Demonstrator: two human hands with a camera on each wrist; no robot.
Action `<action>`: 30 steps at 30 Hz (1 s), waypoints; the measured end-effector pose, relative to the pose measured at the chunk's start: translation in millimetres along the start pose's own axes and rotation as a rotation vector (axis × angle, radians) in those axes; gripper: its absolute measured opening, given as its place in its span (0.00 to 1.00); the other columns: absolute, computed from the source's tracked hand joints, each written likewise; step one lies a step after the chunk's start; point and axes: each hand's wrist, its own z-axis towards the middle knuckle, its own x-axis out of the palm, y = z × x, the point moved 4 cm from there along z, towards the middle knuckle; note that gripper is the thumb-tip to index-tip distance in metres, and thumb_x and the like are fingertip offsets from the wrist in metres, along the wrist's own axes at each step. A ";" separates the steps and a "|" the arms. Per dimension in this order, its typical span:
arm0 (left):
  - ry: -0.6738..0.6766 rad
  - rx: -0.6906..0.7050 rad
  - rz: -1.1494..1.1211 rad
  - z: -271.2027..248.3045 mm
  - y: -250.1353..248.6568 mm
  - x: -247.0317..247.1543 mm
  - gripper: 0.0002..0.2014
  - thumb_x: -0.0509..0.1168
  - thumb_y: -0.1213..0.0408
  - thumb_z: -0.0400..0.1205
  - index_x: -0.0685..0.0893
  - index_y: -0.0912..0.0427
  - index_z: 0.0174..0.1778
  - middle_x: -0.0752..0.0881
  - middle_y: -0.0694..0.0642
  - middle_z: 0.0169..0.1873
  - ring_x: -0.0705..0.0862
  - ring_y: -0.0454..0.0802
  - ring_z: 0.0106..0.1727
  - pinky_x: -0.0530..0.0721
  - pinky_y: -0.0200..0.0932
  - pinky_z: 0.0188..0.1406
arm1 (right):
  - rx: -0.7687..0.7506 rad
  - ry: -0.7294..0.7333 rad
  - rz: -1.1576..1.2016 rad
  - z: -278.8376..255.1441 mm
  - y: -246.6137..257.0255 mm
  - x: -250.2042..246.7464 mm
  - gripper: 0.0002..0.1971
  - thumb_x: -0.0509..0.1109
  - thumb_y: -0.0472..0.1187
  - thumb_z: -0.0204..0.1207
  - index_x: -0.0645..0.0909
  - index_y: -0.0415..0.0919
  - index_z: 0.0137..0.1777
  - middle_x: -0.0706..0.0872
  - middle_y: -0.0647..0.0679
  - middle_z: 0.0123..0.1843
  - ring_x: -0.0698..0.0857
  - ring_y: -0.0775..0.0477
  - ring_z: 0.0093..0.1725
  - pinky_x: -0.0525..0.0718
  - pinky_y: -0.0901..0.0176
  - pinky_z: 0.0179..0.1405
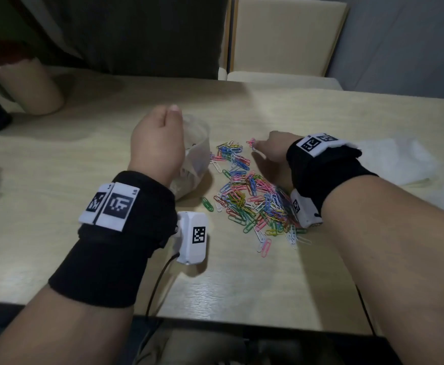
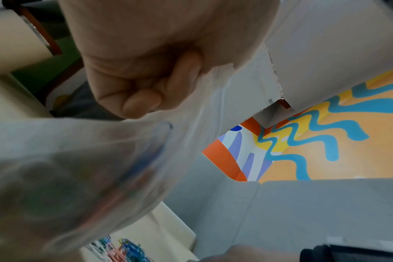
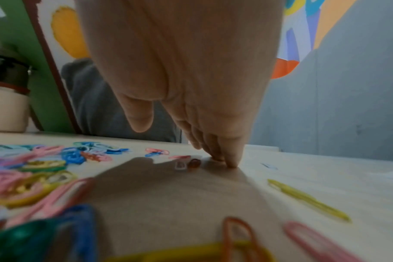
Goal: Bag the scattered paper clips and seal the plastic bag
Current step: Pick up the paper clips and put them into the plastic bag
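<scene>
Pale wood-grain tabletop (image 1: 89, 159) carries everything here. One clear plastic bag (image 1: 197, 159) stands at centre, its mouth bunched in the left hand (image 1: 157, 143), whose fingers curl round the film. Just right of it lies one loose heap of coloured paper clips (image 1: 252, 196), too many to count, with a few already showing faintly through the bag. The right hand (image 1: 271, 148) reaches past the heap, fingers straight, tips pressed to the tabletop beside some stray clips. Gathering looks barely begun; next, I judge, comes sweeping clips toward the bag's mouth.
</scene>
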 end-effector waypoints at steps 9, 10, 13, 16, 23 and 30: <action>-0.071 -0.015 -0.005 3.7 -1.2 -24.6 0.18 0.53 0.46 0.79 0.70 0.54 0.29 0.76 0.60 0.34 0.76 0.56 0.39 0.82 0.66 0.47 | -0.259 0.083 -0.063 -3.9 45.0 15.8 0.26 0.55 0.49 0.87 0.62 0.40 0.82 0.72 0.41 0.79 0.75 0.39 0.73 0.72 0.54 0.66; -0.081 -0.016 -0.001 4.3 -0.3 -26.7 0.18 0.53 0.46 0.79 0.70 0.54 0.29 0.76 0.60 0.34 0.76 0.57 0.39 0.82 0.67 0.47 | -0.297 0.085 -0.089 -5.9 49.3 17.5 0.27 0.55 0.48 0.87 0.59 0.42 0.84 0.70 0.43 0.81 0.74 0.40 0.75 0.72 0.56 0.68; -0.108 -0.023 0.011 4.7 1.1 -33.8 0.18 0.53 0.46 0.80 0.70 0.53 0.28 0.76 0.56 0.32 0.77 0.57 0.40 0.83 0.67 0.49 | -0.382 0.116 -0.212 -12.6 61.0 26.5 0.25 0.56 0.48 0.87 0.64 0.46 0.82 0.69 0.46 0.82 0.73 0.40 0.76 0.71 0.53 0.71; -0.135 -0.022 0.023 6.3 1.8 -39.5 0.18 0.53 0.48 0.83 0.70 0.53 0.29 0.75 0.53 0.31 0.77 0.56 0.41 0.83 0.62 0.50 | -0.383 0.121 -0.343 -21.4 64.5 29.7 0.24 0.57 0.46 0.86 0.65 0.46 0.82 0.72 0.46 0.80 0.75 0.40 0.75 0.73 0.52 0.71; -0.174 0.045 0.128 4.3 -1.0 -48.4 0.16 0.51 0.54 0.88 0.74 0.61 0.41 0.72 0.49 0.30 0.74 0.56 0.44 0.70 0.45 0.44 | -0.248 0.152 -0.444 -13.6 61.6 33.2 0.18 0.53 0.36 0.88 0.73 0.28 0.72 0.78 0.36 0.71 0.77 0.43 0.72 0.72 0.57 0.70; -0.156 0.025 0.212 -3.5 0.9 -50.0 0.17 0.51 0.55 0.89 0.74 0.62 0.43 0.75 0.54 0.34 0.74 0.56 0.45 0.67 0.45 0.44 | -0.417 0.008 -0.376 -25.1 97.6 24.1 0.23 0.58 0.46 0.85 0.70 0.39 0.77 0.76 0.39 0.75 0.79 0.37 0.70 0.77 0.49 0.69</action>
